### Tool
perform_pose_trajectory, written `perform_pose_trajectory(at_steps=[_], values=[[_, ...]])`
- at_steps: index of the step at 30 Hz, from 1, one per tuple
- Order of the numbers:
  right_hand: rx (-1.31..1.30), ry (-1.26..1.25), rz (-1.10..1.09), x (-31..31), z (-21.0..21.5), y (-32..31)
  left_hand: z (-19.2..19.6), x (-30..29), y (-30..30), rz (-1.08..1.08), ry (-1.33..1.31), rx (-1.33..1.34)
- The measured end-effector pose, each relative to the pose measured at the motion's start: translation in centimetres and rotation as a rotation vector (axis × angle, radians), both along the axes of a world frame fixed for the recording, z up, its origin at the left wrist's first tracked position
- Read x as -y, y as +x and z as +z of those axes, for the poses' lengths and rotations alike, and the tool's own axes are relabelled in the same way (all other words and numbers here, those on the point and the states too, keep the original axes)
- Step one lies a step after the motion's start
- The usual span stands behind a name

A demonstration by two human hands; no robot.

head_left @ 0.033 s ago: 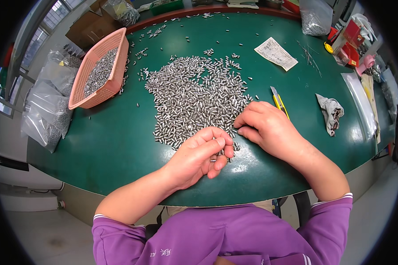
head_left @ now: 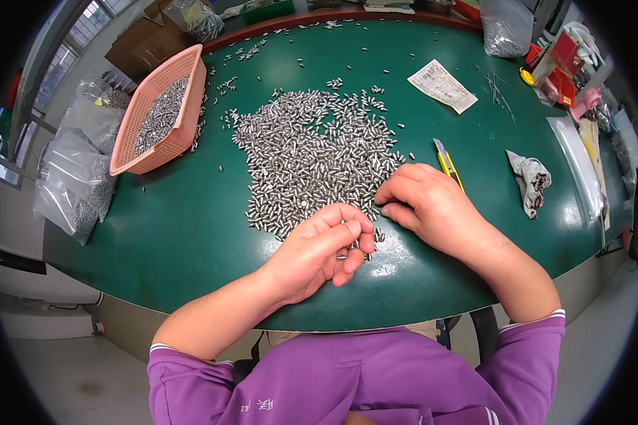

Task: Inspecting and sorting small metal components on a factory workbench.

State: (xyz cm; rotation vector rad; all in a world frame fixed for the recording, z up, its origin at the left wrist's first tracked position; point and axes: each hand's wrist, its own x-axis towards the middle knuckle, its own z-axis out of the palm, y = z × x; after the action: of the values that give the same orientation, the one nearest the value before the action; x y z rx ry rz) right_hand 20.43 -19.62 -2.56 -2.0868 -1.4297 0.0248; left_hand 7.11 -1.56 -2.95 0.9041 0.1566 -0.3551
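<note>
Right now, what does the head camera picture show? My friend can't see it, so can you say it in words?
A person's left hand and right hand pick at the near edge of a big pile of small silver metal pins on a round green table. A pink basket holding more pins sits at the left, and a yellow utility knife lies by the right hand.

Light: bright, even daylight
Glare: soft sheen on the green bench [head_left: 191, 234]
Edges: fisheye bending, black corners
Focus: sharp centre

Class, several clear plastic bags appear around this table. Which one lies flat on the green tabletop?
The long flat bag at the right edge; the others sit bulging beyond the far edge or off the left side.
</note>
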Motion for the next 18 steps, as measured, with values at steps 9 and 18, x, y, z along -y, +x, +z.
perform_pose_trajectory(at_steps=[9,18], values=[[0.067,-0.01,-0.025,0.14,0.22,0.47,0.03,-0.01,-0.05,-0.002,0.005,-0.005],[-0.103,0.127,0.093,-0.38,0.91,-0.2,0.11,0.24,-0.06,0.007,0.051,-0.025]])
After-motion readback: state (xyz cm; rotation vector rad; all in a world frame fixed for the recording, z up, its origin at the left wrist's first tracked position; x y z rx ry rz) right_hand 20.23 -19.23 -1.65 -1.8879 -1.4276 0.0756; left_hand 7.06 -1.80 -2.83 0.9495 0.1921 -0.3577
